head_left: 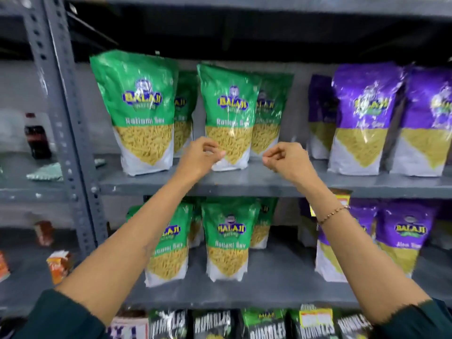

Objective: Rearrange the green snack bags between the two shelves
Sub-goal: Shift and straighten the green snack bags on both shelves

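Green Balaji snack bags stand upright on two grey shelves. On the upper shelf one green bag is at the left and a second green bag stands in the middle, each with another green bag behind it. The lower shelf holds a central green bag and a left one partly behind my forearm. My left hand hovers with curled fingers at the bottom left of the middle upper bag. My right hand is curled just right of that bag. Neither hand holds anything.
Purple Balaji bags fill the right side of both shelves. Dark Rumbles packs line the shelf below. A grey perforated upright bounds the left side; beyond it stand a dark cola bottle and small orange packets.
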